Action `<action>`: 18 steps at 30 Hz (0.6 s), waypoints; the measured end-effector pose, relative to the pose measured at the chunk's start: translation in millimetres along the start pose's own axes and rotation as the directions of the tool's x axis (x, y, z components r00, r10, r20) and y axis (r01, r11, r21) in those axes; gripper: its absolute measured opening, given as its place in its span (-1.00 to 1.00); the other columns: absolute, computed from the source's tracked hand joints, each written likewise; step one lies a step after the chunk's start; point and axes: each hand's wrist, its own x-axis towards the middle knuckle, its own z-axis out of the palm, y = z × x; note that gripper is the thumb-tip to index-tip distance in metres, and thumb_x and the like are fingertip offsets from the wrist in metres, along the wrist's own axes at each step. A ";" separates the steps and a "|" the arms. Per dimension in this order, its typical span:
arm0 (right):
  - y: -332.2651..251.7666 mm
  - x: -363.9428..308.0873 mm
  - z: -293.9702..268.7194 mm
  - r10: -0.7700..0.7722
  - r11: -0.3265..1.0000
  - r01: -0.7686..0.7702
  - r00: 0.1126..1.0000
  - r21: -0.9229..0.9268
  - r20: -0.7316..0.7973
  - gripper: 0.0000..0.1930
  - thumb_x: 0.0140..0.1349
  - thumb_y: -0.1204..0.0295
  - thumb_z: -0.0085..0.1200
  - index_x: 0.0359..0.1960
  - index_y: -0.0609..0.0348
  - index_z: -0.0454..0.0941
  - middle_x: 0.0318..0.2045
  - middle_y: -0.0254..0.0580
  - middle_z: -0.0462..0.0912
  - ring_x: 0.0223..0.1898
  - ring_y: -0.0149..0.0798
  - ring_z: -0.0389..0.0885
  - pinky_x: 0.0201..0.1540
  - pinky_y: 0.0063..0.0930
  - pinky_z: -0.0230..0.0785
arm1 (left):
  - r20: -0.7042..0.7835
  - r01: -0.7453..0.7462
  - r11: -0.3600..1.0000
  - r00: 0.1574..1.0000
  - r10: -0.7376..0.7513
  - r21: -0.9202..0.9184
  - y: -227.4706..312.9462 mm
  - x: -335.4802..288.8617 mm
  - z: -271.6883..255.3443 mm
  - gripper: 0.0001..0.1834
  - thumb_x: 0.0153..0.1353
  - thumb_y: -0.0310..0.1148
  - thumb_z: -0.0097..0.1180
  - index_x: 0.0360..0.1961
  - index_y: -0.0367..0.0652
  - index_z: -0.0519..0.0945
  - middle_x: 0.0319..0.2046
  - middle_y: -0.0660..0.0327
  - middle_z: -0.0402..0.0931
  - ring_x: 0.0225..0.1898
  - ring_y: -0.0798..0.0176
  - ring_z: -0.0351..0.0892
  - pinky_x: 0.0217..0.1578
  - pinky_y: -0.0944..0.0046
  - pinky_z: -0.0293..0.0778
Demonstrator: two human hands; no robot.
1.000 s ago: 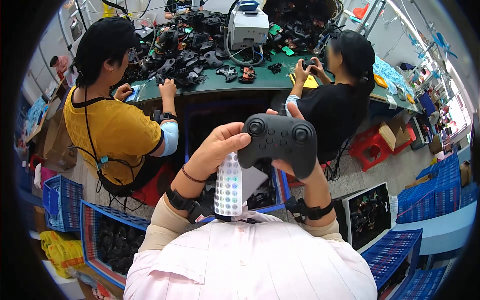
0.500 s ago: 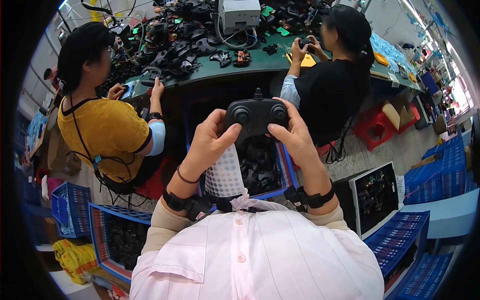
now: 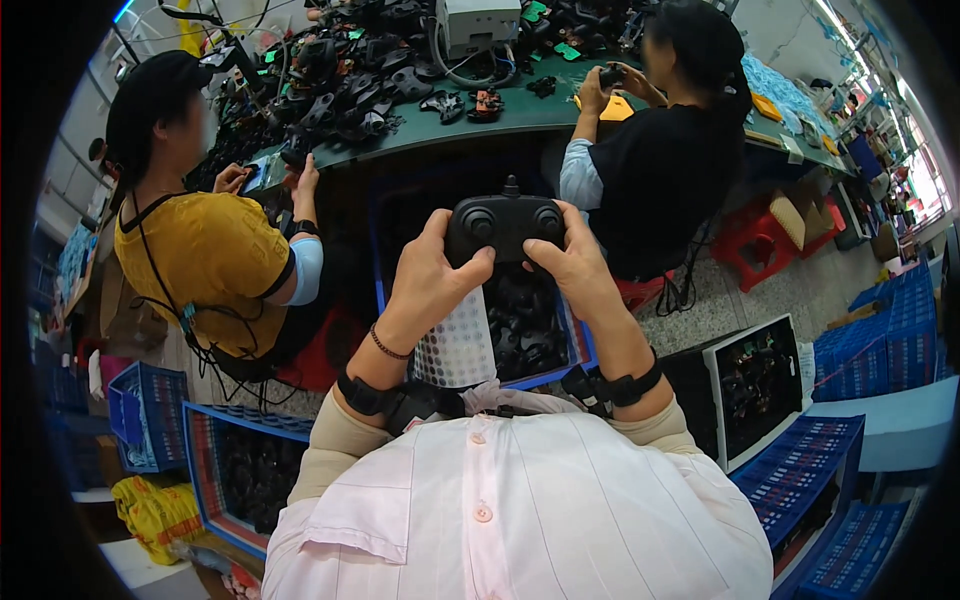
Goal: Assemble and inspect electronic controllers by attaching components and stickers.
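Observation:
A black game controller (image 3: 508, 226) with two thumbsticks and a short knob at its top edge is held up in front of me. My left hand (image 3: 432, 262) grips its left side, the thumb lying on the front below the left stick. Around the right side my right hand (image 3: 574, 258) is closed, its thumb on the front below the right stick. Below the controller hangs a white sheet of round grey stickers (image 3: 455, 340), over a blue crate (image 3: 588, 345) filled with black controllers (image 3: 525, 325). The fingers behind the controller are hidden.
A green workbench (image 3: 420, 135) heaped with black controller parts (image 3: 330, 90) runs across the far side. One person (image 3: 210, 260) sits at left, another (image 3: 670, 150) at right, each handling a controller. More crates stand at left (image 3: 205, 470) and right (image 3: 800, 470), near a red stool (image 3: 750, 240).
Both thumbs have shifted slightly on the controller's front, which stays between my hands. The person at left has raised and turned a controller; the person at right has moved their hands a little.

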 end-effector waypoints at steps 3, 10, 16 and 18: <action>17.5 5.4 -2.4 -0.049 0.994 0.046 0.998 -0.100 -0.033 -0.48 0.03 0.41 0.13 0.03 0.31 0.27 -0.23 -0.21 0.45 -0.20 -0.41 0.44 -0.15 -0.54 0.38 | -0.014 0.022 0.998 1.000 -0.021 0.056 -1.0 0.2 2.5 -0.61 -0.05 -0.27 0.20 -0.26 -0.31 0.43 -0.53 0.12 0.53 -0.52 0.27 0.55 -0.45 0.33 0.44; 15.9 4.7 -2.3 -0.062 0.998 0.064 0.993 -0.020 0.099 -0.45 0.10 0.46 0.12 0.13 0.27 0.22 -0.12 -0.19 0.41 -0.11 -0.39 0.43 -0.13 -0.52 0.44 | -0.045 -0.016 0.997 0.999 0.019 0.073 -15.4 -1.5 -3.1 -0.61 -0.01 -0.23 0.18 -0.25 -0.31 0.44 -0.53 0.11 0.53 -0.50 0.27 0.55 -0.43 0.33 0.45; 11.4 6.1 0.7 -0.056 0.997 0.046 0.981 0.060 0.188 -0.43 0.13 0.54 0.08 0.19 0.27 0.17 -0.08 -0.18 0.38 -0.09 -0.38 0.45 -0.18 -0.51 0.52 | -0.033 0.014 1.000 0.999 -0.015 -0.018 -26.5 3.4 -5.6 -0.57 0.05 -0.14 0.22 -0.25 -0.30 0.47 -0.52 0.17 0.54 -0.50 0.36 0.52 -0.46 0.36 0.42; 14.6 6.5 1.5 -0.077 0.996 0.070 0.986 0.054 0.149 -0.46 0.12 0.54 0.09 0.16 0.28 0.20 -0.10 -0.18 0.41 -0.13 -0.40 0.48 -0.19 -0.53 0.52 | -0.041 0.015 1.000 0.999 -0.015 -0.017 -27.3 3.6 -4.3 -0.57 0.04 -0.13 0.24 -0.26 -0.30 0.48 -0.52 0.17 0.54 -0.51 0.36 0.52 -0.47 0.37 0.42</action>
